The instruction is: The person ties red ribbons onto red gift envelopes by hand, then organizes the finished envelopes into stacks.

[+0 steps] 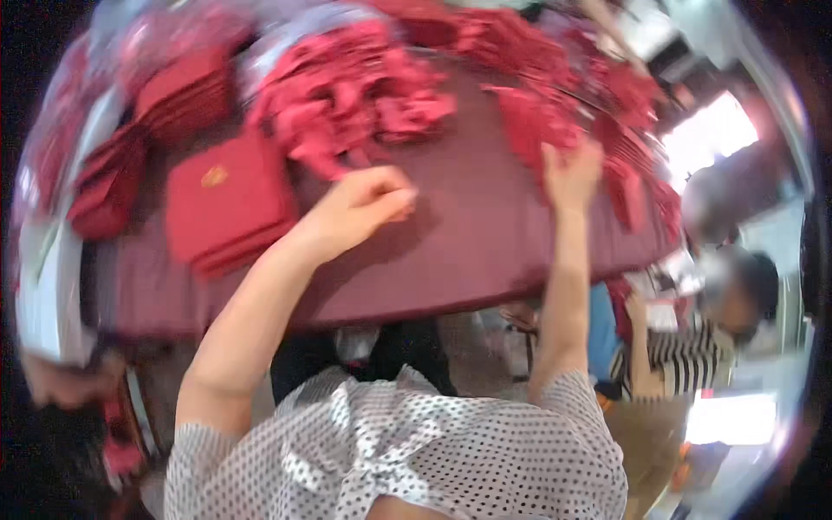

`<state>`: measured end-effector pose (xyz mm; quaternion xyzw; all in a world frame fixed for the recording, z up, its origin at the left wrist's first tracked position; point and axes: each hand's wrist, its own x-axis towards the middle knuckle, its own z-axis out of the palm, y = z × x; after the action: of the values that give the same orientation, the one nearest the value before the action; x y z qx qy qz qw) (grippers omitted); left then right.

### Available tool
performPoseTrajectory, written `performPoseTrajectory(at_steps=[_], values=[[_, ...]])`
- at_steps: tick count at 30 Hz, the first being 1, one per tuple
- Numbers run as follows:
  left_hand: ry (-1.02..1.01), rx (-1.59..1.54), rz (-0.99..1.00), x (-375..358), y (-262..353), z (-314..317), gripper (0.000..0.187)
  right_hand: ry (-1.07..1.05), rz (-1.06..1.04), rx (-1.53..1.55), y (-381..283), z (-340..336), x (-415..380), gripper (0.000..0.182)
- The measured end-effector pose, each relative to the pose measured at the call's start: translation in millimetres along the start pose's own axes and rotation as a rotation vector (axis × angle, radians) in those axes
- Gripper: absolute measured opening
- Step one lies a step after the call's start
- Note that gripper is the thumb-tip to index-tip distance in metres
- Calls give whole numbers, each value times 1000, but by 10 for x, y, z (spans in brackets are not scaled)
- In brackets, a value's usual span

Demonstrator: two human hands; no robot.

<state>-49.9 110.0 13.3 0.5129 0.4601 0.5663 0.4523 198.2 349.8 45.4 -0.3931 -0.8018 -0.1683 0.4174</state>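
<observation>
My left hand hovers over the table in front of me, its fingers curled in a loose fist with nothing showing in them. Just beyond it lies a heap of crumpled red fabric pieces. To its left sits a stack of flat red pouches, the top one with a small gold emblem. My right hand stretches forward to the red pieces at the right of the table. Its thumb and fingers are apart, with the tips overlapping the red material.
A dark maroon cloth covers the table. More red stacks stand at the far left, and red bundles line the far edge. A person in a striped top sits at the right. Another person's arm shows at the far right.
</observation>
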Motion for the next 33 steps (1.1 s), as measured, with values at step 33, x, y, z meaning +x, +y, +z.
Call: performPoseTrajectory(at_steps=[33], values=[[549,1337,255,-618,720,-1486,30,-800,-2,502,-1826,508,-323,24]])
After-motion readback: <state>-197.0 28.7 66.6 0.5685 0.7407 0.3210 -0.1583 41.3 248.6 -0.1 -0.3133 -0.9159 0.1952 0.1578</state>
